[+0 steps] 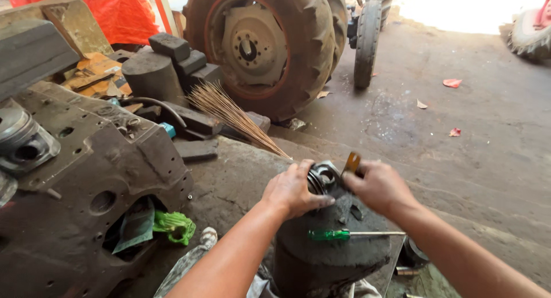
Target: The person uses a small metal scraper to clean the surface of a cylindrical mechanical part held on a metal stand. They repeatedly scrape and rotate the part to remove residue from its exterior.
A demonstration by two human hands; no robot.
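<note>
The left hand [294, 190] was clamped around a round metal part [322, 177], apparently a piston, fingers curled over its side to steady it on top of a dark, greasy cylindrical block [333, 240] that served as a bench. The right hand [379, 186], at 3 o'clock of the part, pinched a tool with an amber handle [352, 162], angled toward the part's upper edge; its tip was hidden, so the contact point could not be determined. A green-handled screwdriver [344, 235] lay flat on the block at 6 o'clock of the hands, within reach. An engine block [86, 183] stood at 9 o'clock, a green rag [175, 226] tucked at its base. A straw broom [235, 117] lay at 11 o'clock, a tractor wheel [258, 45] at 12 o'clock.
</note>
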